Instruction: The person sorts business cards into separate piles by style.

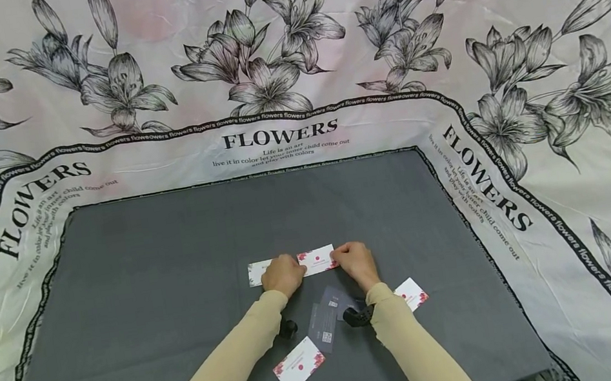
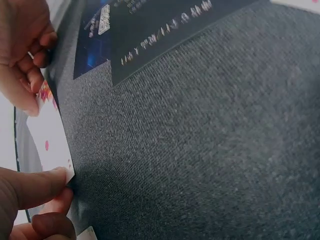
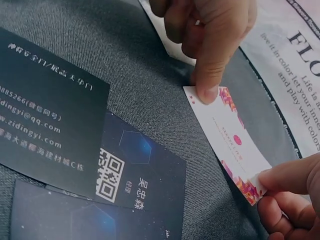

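Both hands hold one white business card [image 1: 318,260] with pink-red floral corners, just over the grey cloth. My left hand [image 1: 283,275] pinches its left end, thumb on the printed face, as the left wrist view shows. At the opposite end my right hand [image 1: 355,263] pinches a corner between thumb and fingers [image 3: 287,205]. A second white card [image 1: 258,272] lies on the cloth to the left, partly hidden behind the left hand. Closer to the body, between the forearms, several dark business cards [image 3: 50,115] with QR codes overlap one another.
One white floral card [image 1: 299,366] lies near the front, left of the dark cards. Another white card [image 1: 412,293] is partly covered by the right forearm. The grey cloth panel [image 1: 173,248] is bordered by a white flower-printed cloth [image 1: 280,135] with lettering.
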The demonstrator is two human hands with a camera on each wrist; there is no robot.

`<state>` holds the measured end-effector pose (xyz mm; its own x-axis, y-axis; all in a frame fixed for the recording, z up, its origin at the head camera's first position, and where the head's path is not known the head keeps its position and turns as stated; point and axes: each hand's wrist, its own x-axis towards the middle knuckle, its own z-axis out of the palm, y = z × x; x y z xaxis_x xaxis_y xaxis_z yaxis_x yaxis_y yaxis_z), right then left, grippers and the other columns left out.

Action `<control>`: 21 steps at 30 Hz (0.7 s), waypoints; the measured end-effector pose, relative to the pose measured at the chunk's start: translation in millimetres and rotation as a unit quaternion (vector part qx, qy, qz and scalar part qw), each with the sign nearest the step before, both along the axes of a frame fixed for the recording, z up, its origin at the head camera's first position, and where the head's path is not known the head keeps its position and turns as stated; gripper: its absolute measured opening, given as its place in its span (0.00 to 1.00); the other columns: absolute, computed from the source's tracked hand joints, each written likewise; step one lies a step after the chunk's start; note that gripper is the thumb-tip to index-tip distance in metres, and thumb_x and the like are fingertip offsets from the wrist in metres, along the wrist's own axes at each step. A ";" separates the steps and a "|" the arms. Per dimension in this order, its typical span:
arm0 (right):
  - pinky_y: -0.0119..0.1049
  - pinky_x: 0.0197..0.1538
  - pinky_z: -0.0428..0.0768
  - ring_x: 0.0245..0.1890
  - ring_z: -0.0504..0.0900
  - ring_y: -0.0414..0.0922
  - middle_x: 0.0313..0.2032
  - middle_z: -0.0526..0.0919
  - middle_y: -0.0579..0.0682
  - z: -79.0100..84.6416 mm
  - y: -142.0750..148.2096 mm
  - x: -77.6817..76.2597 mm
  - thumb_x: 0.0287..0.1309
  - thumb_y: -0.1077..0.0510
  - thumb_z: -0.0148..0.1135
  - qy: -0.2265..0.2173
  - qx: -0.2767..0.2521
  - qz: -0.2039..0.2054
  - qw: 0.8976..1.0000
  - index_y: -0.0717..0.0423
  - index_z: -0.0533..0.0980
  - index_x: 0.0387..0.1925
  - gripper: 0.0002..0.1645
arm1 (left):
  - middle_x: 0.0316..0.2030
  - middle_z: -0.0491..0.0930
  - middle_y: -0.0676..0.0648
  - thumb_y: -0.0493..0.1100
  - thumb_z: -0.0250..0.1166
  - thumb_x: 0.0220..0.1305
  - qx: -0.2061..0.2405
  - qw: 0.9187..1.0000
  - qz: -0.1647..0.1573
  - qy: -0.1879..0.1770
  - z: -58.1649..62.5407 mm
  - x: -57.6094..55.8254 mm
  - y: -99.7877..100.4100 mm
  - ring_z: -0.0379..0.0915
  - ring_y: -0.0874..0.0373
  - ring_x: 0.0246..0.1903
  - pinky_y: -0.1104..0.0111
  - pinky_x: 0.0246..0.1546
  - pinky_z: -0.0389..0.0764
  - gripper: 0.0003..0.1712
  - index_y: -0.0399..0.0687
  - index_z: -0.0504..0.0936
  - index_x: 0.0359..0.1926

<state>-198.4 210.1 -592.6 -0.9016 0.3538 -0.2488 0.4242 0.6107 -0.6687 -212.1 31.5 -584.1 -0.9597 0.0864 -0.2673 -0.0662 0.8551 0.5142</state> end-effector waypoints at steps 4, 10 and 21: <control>0.35 0.30 0.69 0.29 0.78 0.45 0.36 0.87 0.48 2.3 -1.3 -1.1 0.51 0.48 0.64 -0.021 0.026 0.005 0.999 0.47 0.86 0.30 0.11 | 0.24 0.83 0.49 0.50 0.64 0.56 -0.011 1.000 -0.006 0.011 2.8 -1.2 0.2 0.75 0.54 0.24 0.55 0.29 0.74 0.17 0.53 0.80 0.13; 0.36 0.27 0.68 0.28 0.77 0.45 0.34 0.86 0.47 2.9 -3.2 -2.1 0.51 0.46 0.63 -0.043 0.054 0.008 0.998 0.45 0.85 0.29 0.11 | 0.23 0.82 0.48 0.50 0.63 0.55 -0.020 1.000 -0.010 0.004 8.1 -1.3 0.8 0.75 0.54 0.22 0.56 0.24 0.72 0.19 0.52 0.76 0.11; 0.44 0.30 0.73 0.30 0.79 0.47 0.31 0.85 0.48 3.2 -11.7 -0.8 0.49 0.47 0.60 -0.040 0.116 0.038 0.992 0.46 0.81 0.26 0.09 | 0.11 0.63 0.53 0.46 0.59 0.59 -0.002 0.999 -0.026 0.020 -1.7 3.7 0.4 0.62 0.57 0.15 0.62 0.19 0.61 0.23 0.53 0.65 0.09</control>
